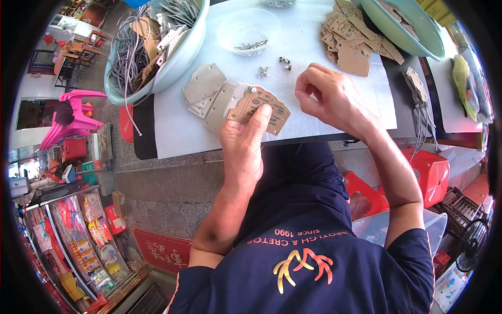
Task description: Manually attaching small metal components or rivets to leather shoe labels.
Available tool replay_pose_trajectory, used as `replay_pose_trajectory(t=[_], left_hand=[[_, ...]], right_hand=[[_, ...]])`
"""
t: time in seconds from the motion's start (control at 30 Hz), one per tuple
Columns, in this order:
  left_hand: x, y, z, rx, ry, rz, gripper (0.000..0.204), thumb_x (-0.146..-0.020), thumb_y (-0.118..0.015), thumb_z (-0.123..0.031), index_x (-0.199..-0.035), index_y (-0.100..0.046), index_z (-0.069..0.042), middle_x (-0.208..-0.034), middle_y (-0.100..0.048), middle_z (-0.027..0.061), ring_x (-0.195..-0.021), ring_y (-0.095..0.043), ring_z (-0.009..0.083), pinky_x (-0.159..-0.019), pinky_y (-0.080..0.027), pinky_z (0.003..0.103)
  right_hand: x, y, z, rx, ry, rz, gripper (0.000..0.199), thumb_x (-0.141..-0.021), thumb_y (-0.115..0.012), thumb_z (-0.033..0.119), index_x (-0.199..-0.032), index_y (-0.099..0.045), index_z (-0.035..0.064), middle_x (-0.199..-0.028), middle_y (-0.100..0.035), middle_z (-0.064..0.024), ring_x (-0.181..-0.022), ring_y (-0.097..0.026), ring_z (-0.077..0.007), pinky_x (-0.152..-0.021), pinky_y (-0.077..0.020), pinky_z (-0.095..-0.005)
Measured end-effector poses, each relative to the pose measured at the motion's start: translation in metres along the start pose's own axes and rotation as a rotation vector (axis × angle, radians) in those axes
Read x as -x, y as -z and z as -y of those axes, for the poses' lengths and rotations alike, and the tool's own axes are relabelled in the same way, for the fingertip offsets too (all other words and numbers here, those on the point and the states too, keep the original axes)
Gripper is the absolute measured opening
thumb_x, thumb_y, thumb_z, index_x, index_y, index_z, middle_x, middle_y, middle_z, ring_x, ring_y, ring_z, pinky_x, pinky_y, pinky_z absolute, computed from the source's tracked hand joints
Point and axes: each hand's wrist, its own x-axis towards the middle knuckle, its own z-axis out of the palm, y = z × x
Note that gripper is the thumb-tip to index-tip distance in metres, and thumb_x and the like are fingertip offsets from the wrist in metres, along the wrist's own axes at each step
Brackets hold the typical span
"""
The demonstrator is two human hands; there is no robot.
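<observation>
My left hand [242,144] grips a brown printed cardboard tag [277,116], its thumb pressed flat on the face. A small pale round piece [253,90] sits at the tag's upper edge. Beside that hand, on the white sheet, lie several grey cards [205,83] in a loose stack. My right hand [334,97] hovers to the right of the tag, apart from it, with thumb and forefinger pinched together. Whatever is between those fingertips is hidden. Beyond the hands are small dark metal fasteners [285,62] and a cluster of silvery ones [263,71].
A clear plastic bowl [230,29] holds more small metal parts. At the far left, a pale green basin [192,49] contains grey cords and cards. A pile of brown tags [353,58] lies far right, near another basin [431,49]. Corded tags [415,86] hang over the right edge.
</observation>
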Motion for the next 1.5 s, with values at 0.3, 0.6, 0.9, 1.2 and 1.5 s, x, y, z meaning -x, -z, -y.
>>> replay_pose_trajectory(t=[0.3, 0.6, 0.9, 1.2, 1.5], left_hand=[[0.004, -0.014, -0.004, -0.155, -0.156, 0.023, 0.026, -0.094, -0.059, -0.005, -0.118, -0.059, 0.003, -0.105, -0.064, 0.0046, -0.093, -0.058, 0.0071, -0.082, -0.048, 0.024], [0.006, -0.018, -0.002, -0.245, -0.167, 0.027, 0.023, -0.094, -0.059, -0.003, -0.116, -0.060, 0.004, -0.105, -0.064, 0.0055, -0.094, -0.058, 0.0079, -0.083, -0.048, 0.025], [0.005, -0.019, 0.001, -0.266, -0.208, 0.042, 0.019, -0.095, -0.057, -0.003, -0.112, -0.058, 0.004, -0.100, -0.064, 0.0043, -0.088, -0.058, 0.0055, -0.076, -0.049, 0.022], [0.006, -0.017, -0.001, -0.355, -0.256, 0.074, 0.013, -0.095, -0.056, -0.001, -0.107, -0.058, 0.003, -0.093, -0.060, 0.0024, -0.079, -0.054, 0.0033, -0.067, -0.046, 0.021], [0.004, -0.013, 0.003, -0.435, -0.348, 0.076, 0.013, -0.094, -0.056, 0.000, -0.106, -0.058, 0.004, -0.093, -0.056, 0.0033, -0.076, -0.054, 0.0048, -0.066, -0.046, 0.021]], right_hand=[[0.014, -0.025, 0.032, -0.701, -0.136, -0.336, 0.006, -0.085, -0.068, 0.004, -0.088, -0.064, -0.0004, -0.077, -0.056, -0.0025, -0.060, -0.048, -0.0067, -0.055, -0.0405, -0.0227], [0.019, -0.024, 0.032, -0.673, -0.159, -0.270, 0.007, -0.089, -0.065, 0.001, -0.094, -0.061, -0.0016, -0.092, -0.059, -0.0048, -0.081, -0.058, -0.0089, -0.071, -0.0485, -0.0230], [0.017, -0.033, 0.033, -0.631, -0.083, -0.416, 0.007, -0.084, -0.069, 0.003, -0.088, -0.064, -0.0004, -0.079, -0.059, -0.0049, -0.062, -0.054, -0.0090, -0.055, -0.0441, -0.0234], [0.019, -0.040, 0.032, -0.793, -0.172, -0.399, 0.008, -0.085, -0.069, 0.005, -0.089, -0.064, 0.0003, -0.082, -0.060, -0.0033, -0.066, -0.055, -0.0085, -0.059, -0.0454, -0.0228], [0.012, -0.031, 0.031, -0.633, -0.026, -0.366, 0.016, -0.084, -0.069, 0.005, -0.100, -0.068, 0.0009, -0.087, -0.064, -0.0063, -0.070, -0.056, -0.0114, -0.064, -0.0473, -0.0245]])
